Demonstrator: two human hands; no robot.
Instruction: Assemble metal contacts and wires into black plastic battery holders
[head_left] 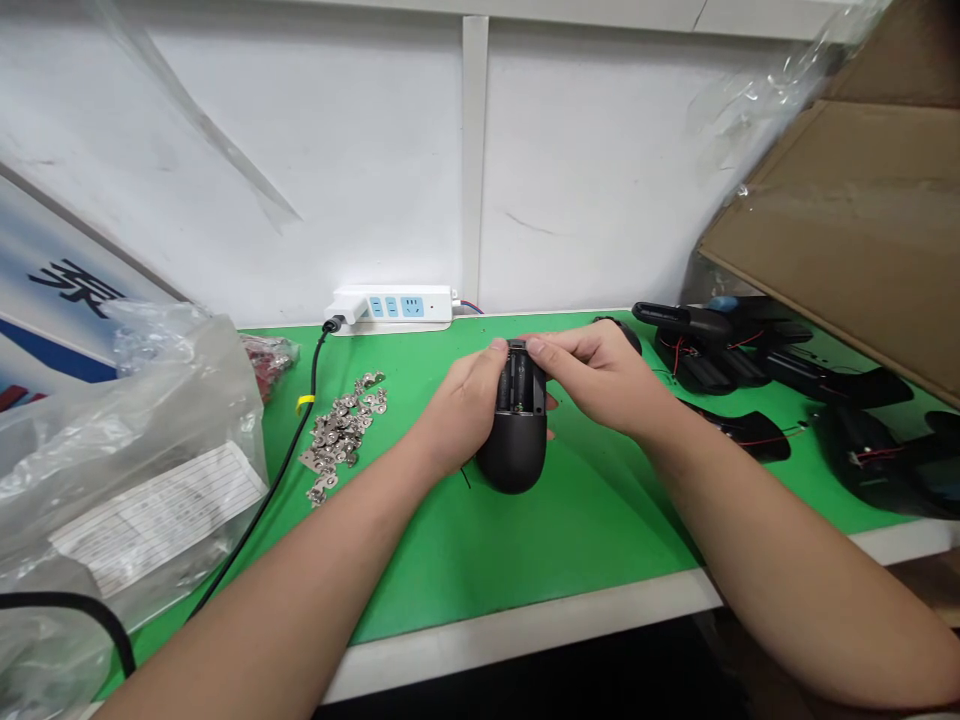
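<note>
A black rounded device [512, 450] is held above the green mat, its open compartment with two long slots facing up. Fingers of my left hand [469, 408] wrap round its left side, the thumb at the top left edge. On the right, my right hand [600, 375] grips the upper end, thumb on the top edge and fingertips showing beneath the right side. A thin dark wire [466, 478] shows just left of the device.
Small metal parts [341, 430] lie in a pile at left, beside a black cable [296, 440]. A white power strip [409, 305] stands by the wall. Black housings [705, 365] with red wires lie at right, under a cardboard box [847, 210]. Plastic bags [165, 400] fill the left.
</note>
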